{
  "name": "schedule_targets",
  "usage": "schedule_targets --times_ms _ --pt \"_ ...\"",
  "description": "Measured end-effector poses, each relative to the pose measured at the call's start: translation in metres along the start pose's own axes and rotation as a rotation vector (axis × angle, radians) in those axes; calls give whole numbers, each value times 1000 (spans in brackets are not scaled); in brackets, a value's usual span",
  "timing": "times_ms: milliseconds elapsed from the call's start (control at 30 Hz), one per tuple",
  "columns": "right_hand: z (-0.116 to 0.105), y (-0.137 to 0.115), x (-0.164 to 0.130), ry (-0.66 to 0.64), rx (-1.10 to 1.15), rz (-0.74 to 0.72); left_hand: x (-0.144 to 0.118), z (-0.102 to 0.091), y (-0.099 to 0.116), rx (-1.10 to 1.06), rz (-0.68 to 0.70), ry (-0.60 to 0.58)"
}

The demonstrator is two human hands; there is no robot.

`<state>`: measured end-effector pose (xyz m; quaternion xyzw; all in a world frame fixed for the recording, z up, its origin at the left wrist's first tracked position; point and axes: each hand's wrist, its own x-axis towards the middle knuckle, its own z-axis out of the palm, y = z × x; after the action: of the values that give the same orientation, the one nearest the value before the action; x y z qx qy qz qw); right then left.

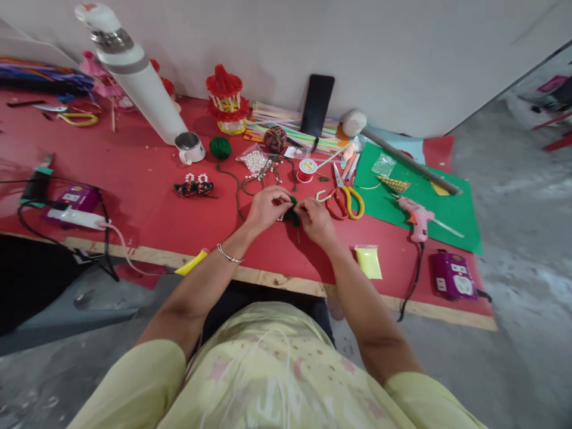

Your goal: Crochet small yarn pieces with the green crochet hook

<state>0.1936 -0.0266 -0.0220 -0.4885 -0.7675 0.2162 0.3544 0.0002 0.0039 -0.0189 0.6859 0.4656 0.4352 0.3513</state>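
- Pinching a small dark green yarn piece, your left hand and right hand meet over the red counter; fingers of both close tight on it.
- Just beyond your right hand: orange-and-yellow scissors, a red thread spool.
- Farther right: pink glue gun on green paper, well apart from you.
- A green strand trails up to the green yarn ball.
- Clear bag holds white beads.
- Steel cup: contents hidden.
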Motion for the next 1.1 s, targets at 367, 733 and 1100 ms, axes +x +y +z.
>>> schedule_targets --times_ms 367,733,1100 --pt "-4 -6 0 -22 -23 -37 0 1 -12 -154 -194 -107" --pt "5 -7 0 -10 -119 76 1 0 -10 -35 -104 -107" --pt "-5 -17 -8 -80 -244 194 2 -2 -14 37 -133 -84"
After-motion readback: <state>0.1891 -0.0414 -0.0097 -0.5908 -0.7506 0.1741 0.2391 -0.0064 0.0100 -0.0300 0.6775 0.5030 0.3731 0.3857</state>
